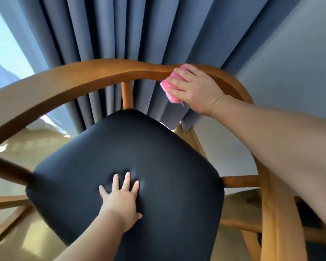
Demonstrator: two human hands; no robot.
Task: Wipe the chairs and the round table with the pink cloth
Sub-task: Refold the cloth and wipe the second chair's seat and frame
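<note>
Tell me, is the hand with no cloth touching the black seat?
Touching. The head view shows the left hand flat on the black seat, its fingers spread and the cushion dimpled around the fingertips.

Heavy blue-grey pleated curtains point(120, 34) hang across the upper middle of the frame. A pale grey painted wall point(294, 53) fills the upper right. At the upper left a bright window pane point(6, 49) shows, washed out. Glossy beige floor tiles point(36, 147), probably ceramic, lie at the left.
</note>
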